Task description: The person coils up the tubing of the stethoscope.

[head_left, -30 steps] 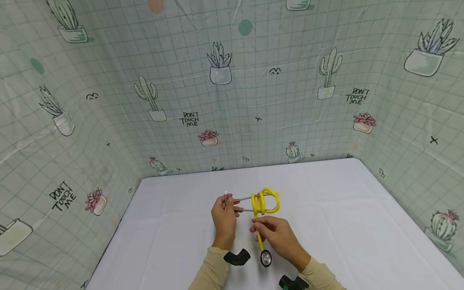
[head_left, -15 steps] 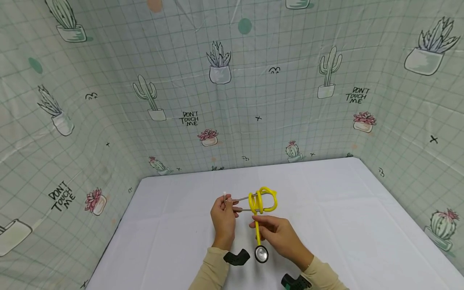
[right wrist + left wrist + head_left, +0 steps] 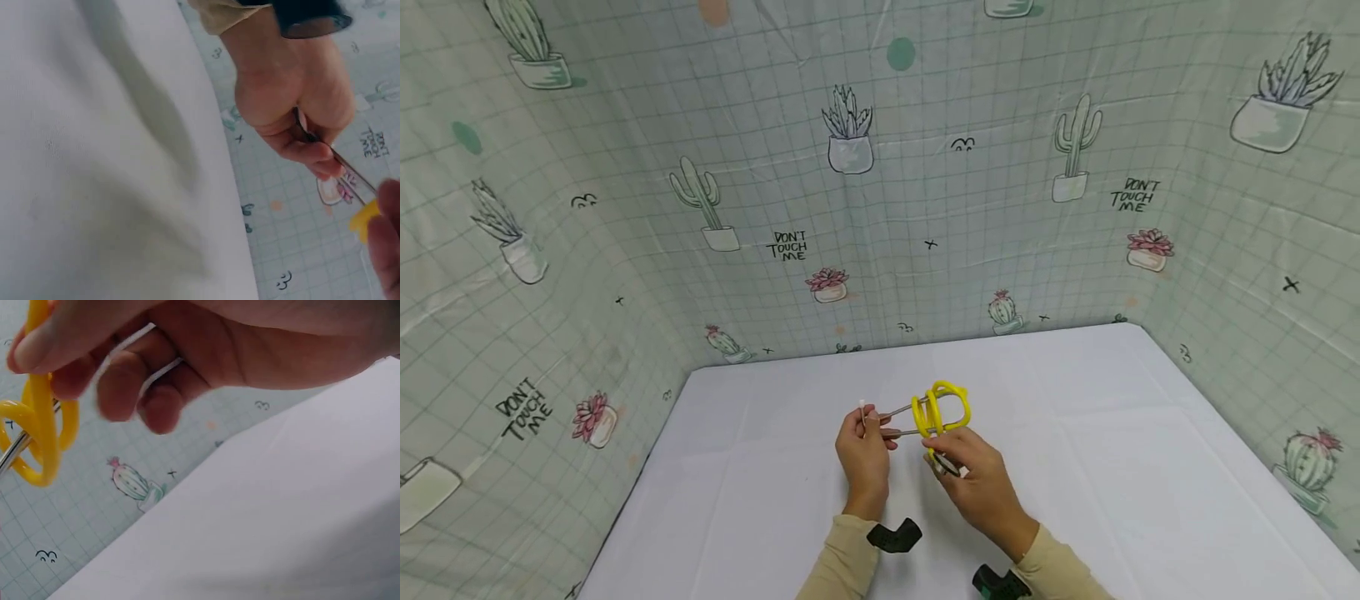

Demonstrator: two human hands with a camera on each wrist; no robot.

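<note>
A stethoscope with yellow tubing (image 3: 934, 417) is held above the table between both hands. Its metal ear tubes (image 3: 904, 411) are gripped at the earpiece end by my left hand (image 3: 862, 462), with a white ear tip (image 3: 862, 405) poking up past the thumb. Loops of tubing wrap around the metal tubes. My right hand (image 3: 983, 487) is just below the loops, beside the chestpiece (image 3: 946, 464). In the left wrist view, the right hand (image 3: 156, 347) pinches the yellow tubing (image 3: 44, 431) between thumb and finger. The right wrist view shows the left hand (image 3: 294, 94) around the metal tubes.
A white cloth covers the table (image 3: 1075, 433). Behind and at both sides hang fabric walls (image 3: 880, 217) printed with a grid and potted plants. Black wrist cameras are strapped near both hands, one by the left wrist (image 3: 895, 536).
My right hand has moved up slightly toward the loops. The chestpiece, which hung low on a length of tubing, is now up beside the right fingers. The left hand stays about where it was.
</note>
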